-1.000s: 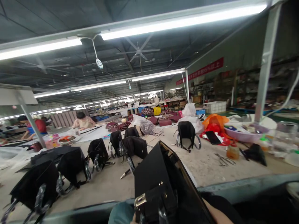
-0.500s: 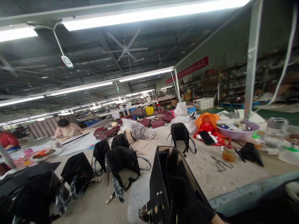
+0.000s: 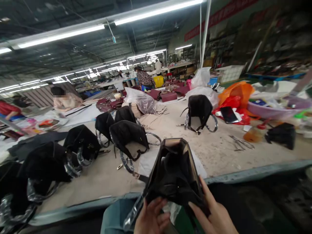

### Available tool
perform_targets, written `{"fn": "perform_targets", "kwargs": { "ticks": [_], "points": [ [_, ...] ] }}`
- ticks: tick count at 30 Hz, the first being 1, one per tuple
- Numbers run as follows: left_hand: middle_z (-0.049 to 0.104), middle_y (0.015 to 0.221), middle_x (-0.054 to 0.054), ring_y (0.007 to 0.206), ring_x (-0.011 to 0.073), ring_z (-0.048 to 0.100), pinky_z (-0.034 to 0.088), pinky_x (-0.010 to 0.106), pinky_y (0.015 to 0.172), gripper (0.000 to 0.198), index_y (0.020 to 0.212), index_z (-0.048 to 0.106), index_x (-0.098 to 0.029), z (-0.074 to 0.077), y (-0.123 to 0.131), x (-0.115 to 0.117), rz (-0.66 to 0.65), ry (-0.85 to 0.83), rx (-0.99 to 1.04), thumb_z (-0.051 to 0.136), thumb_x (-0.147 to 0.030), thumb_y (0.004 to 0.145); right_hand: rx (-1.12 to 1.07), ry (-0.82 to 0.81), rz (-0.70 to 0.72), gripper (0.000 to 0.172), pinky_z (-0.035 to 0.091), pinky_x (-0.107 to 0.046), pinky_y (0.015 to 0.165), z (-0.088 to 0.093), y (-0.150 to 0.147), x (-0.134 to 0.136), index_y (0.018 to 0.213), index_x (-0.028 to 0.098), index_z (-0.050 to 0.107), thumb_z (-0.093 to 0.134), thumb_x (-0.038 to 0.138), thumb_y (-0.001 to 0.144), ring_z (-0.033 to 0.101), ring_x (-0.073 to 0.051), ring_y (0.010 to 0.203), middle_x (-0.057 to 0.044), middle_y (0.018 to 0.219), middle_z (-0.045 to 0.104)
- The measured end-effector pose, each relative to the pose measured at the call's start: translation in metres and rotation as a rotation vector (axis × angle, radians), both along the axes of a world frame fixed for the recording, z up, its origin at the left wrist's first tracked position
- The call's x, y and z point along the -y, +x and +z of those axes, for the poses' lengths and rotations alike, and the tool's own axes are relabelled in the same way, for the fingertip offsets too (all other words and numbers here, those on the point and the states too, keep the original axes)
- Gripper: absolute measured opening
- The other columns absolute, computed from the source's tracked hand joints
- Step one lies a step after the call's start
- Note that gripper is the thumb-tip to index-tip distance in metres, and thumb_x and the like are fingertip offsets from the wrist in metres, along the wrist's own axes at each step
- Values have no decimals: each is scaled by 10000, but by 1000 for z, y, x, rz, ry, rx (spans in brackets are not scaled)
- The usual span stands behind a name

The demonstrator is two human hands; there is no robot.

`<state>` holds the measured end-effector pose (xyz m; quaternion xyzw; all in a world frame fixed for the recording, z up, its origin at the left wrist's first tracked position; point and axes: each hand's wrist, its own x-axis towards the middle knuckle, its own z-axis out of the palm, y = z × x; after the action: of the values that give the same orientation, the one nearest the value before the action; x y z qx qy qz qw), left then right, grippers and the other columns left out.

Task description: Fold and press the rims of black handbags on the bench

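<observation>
An open black bag (image 3: 175, 188) is held in front, at the fingertips.

Its right side is pinched between the thumb and fingers of the right hand (image 3: 213, 208); its near left edge is met by the left hand (image 3: 152, 217), fingers curled and slightly parted, their grip impossible to tell. Dark lining (image 3: 174, 164) is seen inside, ahead of the fingertips. Beyond the left fingers, more black bags (image 3: 128, 133) are stood on the table (image 3: 224, 156); well beyond the right fingers, mixed items are held in a purple basin (image 3: 270, 112).
</observation>
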<state>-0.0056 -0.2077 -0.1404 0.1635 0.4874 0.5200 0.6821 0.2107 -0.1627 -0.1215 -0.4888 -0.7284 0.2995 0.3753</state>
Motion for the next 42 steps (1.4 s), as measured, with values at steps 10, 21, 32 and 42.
{"fn": "perform_targets", "kwargs": {
  "ticks": [10,21,32,42],
  "points": [
    [534,1206,134,1186,297,495,399,491,1040,500,1191,547,-208,34,-31,-12,604,618,-1381,727,-325,740,52,12,-145,690,508,-192,508,12,-16,-9,1480,156,210,493,411,904,588,-128,495,55,615,590],
    [673,1185,96,1140,269,604,463,432,1019,355,1129,670,-202,69,-49,-106,72,549,-1373,672,-310,791,185,23,-45,701,575,-275,686,7,28,-23,1475,151,268,532,416,882,704,-217,798,-65,917,730],
    [672,1203,57,1168,246,593,430,417,1069,322,1126,695,-229,69,-48,-117,-6,646,-1208,644,-258,809,395,621,208,371,528,-301,868,127,50,-110,1269,258,557,558,253,899,630,-198,1028,-83,1133,656],
    [656,1232,46,1181,226,583,423,394,1077,358,1140,687,-247,72,-49,-111,-65,663,-1174,653,-165,793,554,604,692,220,492,-324,849,114,-57,-165,1100,165,612,511,212,909,591,-184,967,-67,1080,627]
  ]
}}
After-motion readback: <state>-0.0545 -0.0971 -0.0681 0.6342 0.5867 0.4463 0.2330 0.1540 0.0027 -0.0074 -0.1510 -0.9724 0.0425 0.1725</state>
